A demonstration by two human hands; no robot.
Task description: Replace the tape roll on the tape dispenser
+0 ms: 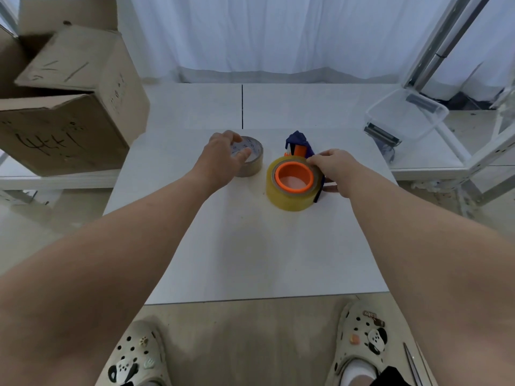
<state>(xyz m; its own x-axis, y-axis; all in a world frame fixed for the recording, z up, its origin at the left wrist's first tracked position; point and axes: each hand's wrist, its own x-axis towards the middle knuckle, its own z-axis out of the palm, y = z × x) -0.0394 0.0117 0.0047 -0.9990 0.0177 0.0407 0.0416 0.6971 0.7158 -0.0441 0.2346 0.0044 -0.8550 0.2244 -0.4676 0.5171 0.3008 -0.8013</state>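
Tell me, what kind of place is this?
Probably a packing or storage workroom: cardboard boxes stacked at left, a clear plastic bin on metal shelving, and tape rolls on a plain white table.

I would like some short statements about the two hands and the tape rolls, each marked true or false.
1. The left hand is on the brown tape roll. True.
2. The yellow tape roll sits around the dispenser's orange hub. True.
3. The right hand is lifted high above the table. False: it is at the dispenser.
4. The cardboard box is on the right. False: on the left.
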